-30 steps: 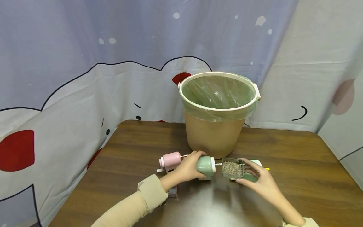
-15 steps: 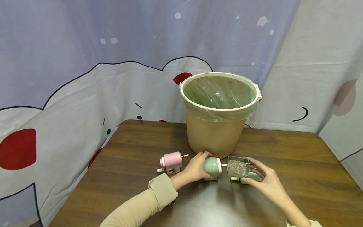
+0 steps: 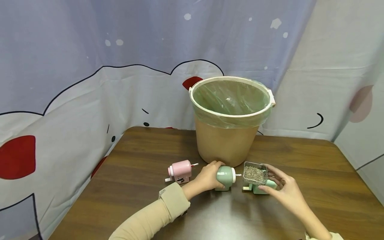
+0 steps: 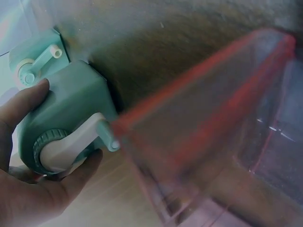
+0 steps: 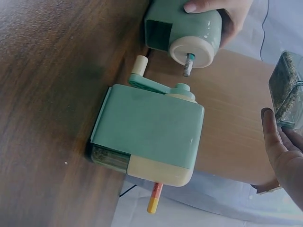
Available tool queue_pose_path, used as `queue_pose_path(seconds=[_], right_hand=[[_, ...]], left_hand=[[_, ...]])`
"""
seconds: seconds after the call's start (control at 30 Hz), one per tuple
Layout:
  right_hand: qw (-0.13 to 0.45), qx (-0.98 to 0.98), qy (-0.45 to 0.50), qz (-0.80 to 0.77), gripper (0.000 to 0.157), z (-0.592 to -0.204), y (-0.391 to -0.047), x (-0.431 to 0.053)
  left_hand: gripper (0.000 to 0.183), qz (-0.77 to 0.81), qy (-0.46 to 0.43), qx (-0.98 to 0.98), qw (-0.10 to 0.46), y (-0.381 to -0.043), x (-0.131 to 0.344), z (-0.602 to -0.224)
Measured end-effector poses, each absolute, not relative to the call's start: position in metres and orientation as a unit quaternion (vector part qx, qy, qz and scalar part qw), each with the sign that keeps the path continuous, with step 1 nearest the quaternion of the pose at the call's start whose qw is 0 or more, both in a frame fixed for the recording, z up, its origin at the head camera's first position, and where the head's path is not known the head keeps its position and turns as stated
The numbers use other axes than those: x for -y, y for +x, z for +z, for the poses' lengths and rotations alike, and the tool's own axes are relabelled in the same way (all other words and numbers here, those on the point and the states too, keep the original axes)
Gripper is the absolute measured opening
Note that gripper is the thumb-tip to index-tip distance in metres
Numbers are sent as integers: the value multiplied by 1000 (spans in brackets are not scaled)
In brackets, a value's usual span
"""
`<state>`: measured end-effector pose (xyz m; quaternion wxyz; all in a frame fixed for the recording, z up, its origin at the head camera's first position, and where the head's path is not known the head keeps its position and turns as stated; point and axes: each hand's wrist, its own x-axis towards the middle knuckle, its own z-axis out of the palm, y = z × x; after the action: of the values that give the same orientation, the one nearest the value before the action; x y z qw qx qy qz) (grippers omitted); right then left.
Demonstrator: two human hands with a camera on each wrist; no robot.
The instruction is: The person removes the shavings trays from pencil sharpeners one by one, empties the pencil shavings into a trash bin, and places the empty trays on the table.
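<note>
see a clear drawer of pencil shavings lifted off the table, pinched at one end between thumb and fingers of the right hand. expect light, stiff, rather slick plastic, likely brittle if dropped and quick to spill if tipped; best taken by the side walls, clear of the open top. find the left hand curled round the body of the green sharpener, with slot open and pencil poking out. near the drawer, see the second sharpener; farther left, the pink sharpener; behind, the lined bucket.
</note>
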<state>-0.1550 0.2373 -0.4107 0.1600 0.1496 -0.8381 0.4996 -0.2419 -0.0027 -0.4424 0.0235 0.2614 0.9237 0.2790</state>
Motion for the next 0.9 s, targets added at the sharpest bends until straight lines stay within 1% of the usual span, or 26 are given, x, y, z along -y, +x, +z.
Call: queue_pose_path(seconds=[0.27,0.5,0.77,0.9], right_hand=[[166,845,149,486,66,-403,-158,-237],[176,841,164,484,66,-399,-160,-233],[181,824,182,504,64,-396,-161,-226],[183,817,188,513,63,-393,-161,-224]], left_hand=[[74,259,262,-929,35,-244,1,-437],[73,267,252,-928,65,-246,3,-426],[63,318,240,-916,57,-240,14,-408],[57,340,248,-906,34,-237,23,-392]])
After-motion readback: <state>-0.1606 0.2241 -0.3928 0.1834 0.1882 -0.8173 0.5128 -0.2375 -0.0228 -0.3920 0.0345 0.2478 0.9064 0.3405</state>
